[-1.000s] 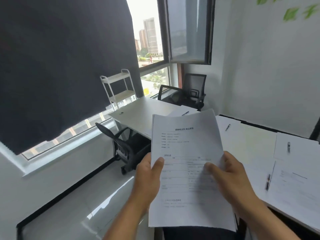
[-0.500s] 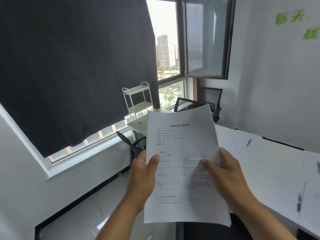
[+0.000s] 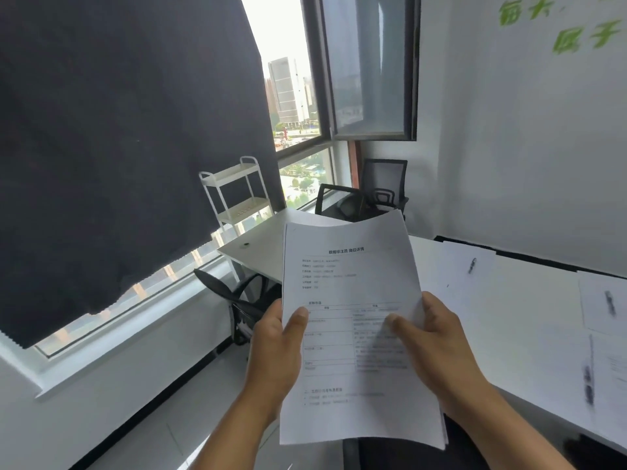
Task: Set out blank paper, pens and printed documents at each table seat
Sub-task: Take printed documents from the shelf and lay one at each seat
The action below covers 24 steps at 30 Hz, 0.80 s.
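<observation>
1. Stack of printed documents (image 3: 353, 334) held upright in mid-air, in front of the chest, above the floor (image 3: 142, 435) and just left of the white bench (image 3: 509, 334).
2. Left hand (image 3: 274, 354) gripping the stack's left edge: thumb flat on the printed front, fingers curled behind the sheets, hidden.
3. Right hand (image 3: 437, 347) gripping the right edge: thumb pressed on the front page near the table of text, other fingers wrapped round the back.
4. Top page showing a centred heading, short lines of text, then a ruled table; characters too blurred to read. Upper edge of the stack bowing slightly.
5. On the bench to the right: sheets of paper (image 3: 464, 266) laid flat, a pen (image 3: 472, 265) resting on the far sheet.
6. Second pen (image 3: 609, 302) on another sheet nearer the right edge; third pen (image 3: 588, 385) at the right border, heavily smeared by motion blur.
7. Another sheet with faint print at the far right edge, cut off by the frame.
8. Behind the stack: a second bench (image 3: 251, 245) by the window (image 3: 298, 96), black office chair (image 3: 234, 296) tucked beside it, two more black chairs (image 3: 383, 188) in the corner.
9. White wire trolley (image 3: 234, 195) standing against the window, dark blind (image 3: 118, 147) covering most of the glass.
10. Green lettering (image 3: 556, 25) on the white wall, upper right.
</observation>
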Each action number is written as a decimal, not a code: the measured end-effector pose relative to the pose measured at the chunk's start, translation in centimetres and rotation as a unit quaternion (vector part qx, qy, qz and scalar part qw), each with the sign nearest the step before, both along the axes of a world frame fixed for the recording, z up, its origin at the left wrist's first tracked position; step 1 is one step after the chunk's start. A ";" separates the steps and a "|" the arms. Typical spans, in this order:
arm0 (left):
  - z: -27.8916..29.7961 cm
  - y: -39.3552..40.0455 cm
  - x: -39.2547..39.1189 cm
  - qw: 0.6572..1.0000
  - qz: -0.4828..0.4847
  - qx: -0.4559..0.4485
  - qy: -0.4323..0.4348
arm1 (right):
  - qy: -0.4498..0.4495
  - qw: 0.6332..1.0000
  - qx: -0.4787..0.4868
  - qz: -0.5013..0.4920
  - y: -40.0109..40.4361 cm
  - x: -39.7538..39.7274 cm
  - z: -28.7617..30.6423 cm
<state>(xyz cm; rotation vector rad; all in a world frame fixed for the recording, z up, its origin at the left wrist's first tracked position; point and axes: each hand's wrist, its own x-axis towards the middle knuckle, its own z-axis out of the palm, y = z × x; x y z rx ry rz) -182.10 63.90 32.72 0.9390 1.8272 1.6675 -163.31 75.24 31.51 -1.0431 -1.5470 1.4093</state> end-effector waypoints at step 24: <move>-6.9 14.6 -26.4 0.977 -0.198 -0.065 -0.048 | -0.116 0.977 -0.014 -0.181 5.3 -22.7 -2.6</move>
